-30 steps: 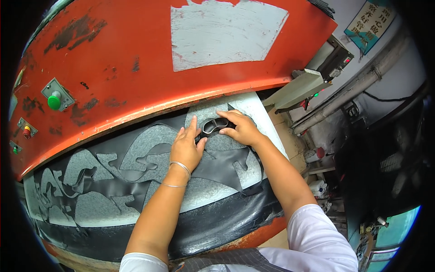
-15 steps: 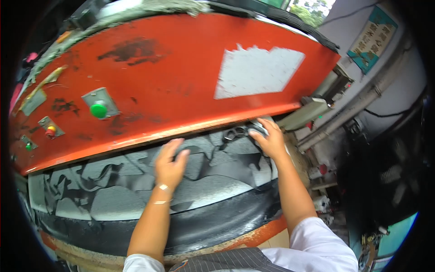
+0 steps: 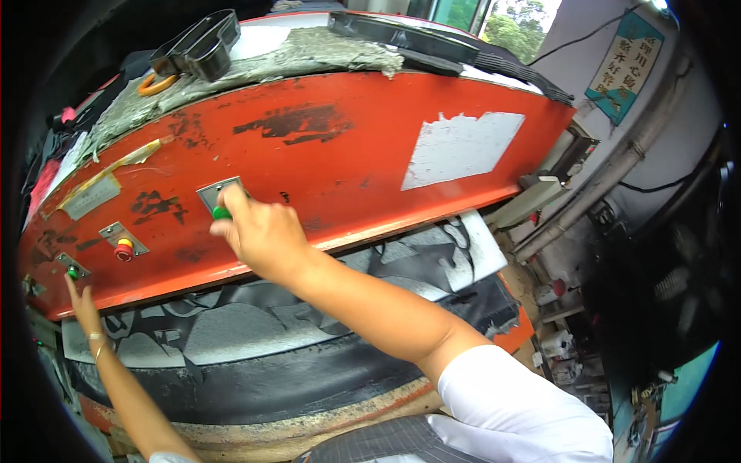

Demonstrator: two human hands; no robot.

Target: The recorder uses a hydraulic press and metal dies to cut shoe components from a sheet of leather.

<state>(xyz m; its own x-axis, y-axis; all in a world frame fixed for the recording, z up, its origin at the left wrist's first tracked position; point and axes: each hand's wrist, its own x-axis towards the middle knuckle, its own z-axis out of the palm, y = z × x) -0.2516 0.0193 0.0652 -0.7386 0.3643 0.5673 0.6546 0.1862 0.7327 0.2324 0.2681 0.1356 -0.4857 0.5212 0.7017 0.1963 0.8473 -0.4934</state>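
My right hand is at the large green push button on the red machine front, thumb and forefinger closed about it, the other fingers curled. Over at the far left, my left hand has its fingers stretched up to a small green button. A red-and-yellow knob sits between the two hands. Below the red front lies a pale board bearing dark grey material with cut-out shapes.
A black padded edge runs along the near side. On top of the machine lie grey fabric, black strip-metal frames and an orange ring-shaped thing. At right are a pipe and a dark fan.
Both hands have left the dark material and moved left to the buttons. The black metal form near my right hand no longer shows. The view has shifted, showing more of the machine's top.
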